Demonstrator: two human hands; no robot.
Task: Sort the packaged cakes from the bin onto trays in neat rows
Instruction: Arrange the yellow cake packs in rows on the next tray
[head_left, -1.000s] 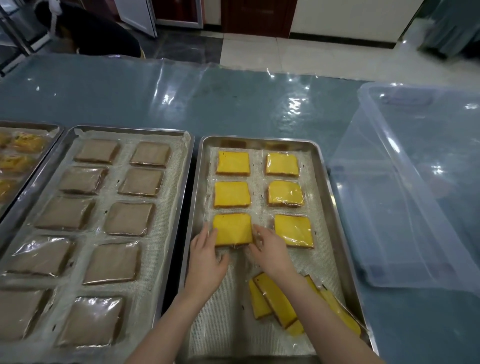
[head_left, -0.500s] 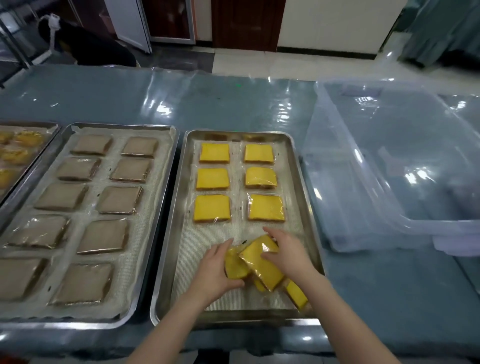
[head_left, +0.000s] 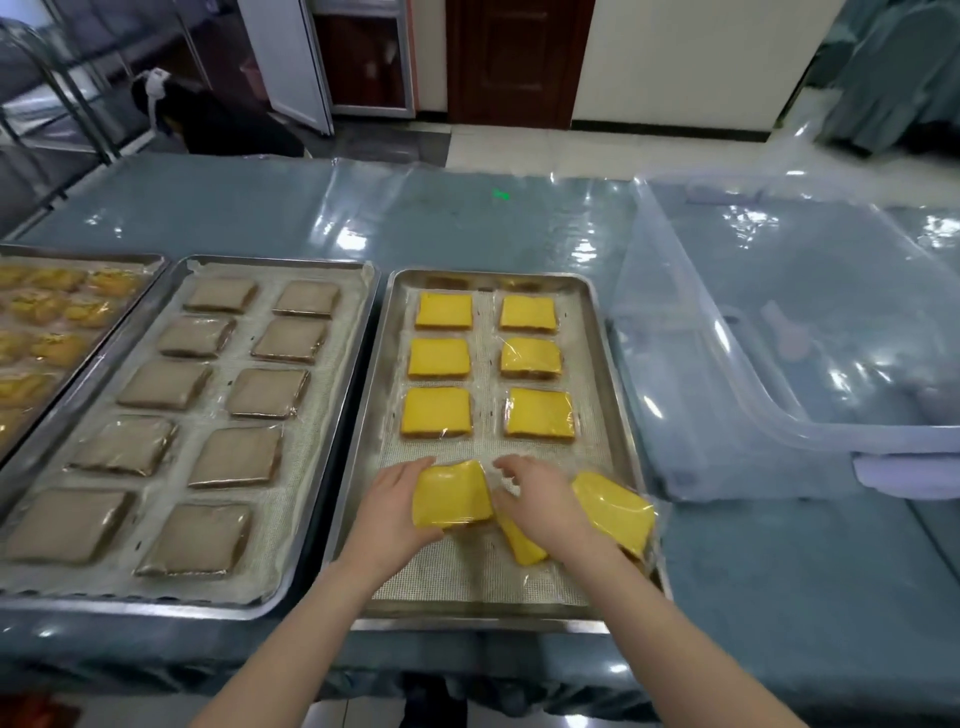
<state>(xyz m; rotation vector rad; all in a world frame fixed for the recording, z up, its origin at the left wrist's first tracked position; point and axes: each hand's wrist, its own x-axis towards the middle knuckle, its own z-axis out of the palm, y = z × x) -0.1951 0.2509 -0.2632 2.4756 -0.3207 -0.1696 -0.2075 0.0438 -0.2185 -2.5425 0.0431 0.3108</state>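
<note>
Cake (head_left: 451, 493) lies yellow-face up, edges skewed to the tray (head_left: 467, 617), gripped by left hand (head_left: 395, 512); right hand (head_left: 545, 512) curled, hold unclear.

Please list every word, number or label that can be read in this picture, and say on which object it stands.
No text can be read anywhere.
Yellow cake in the left hand, brown cakes: clear wrappers, no print visible.
Clear bin: no label visible.
Green mark on the table cover: too small and blurred to tell.
</note>
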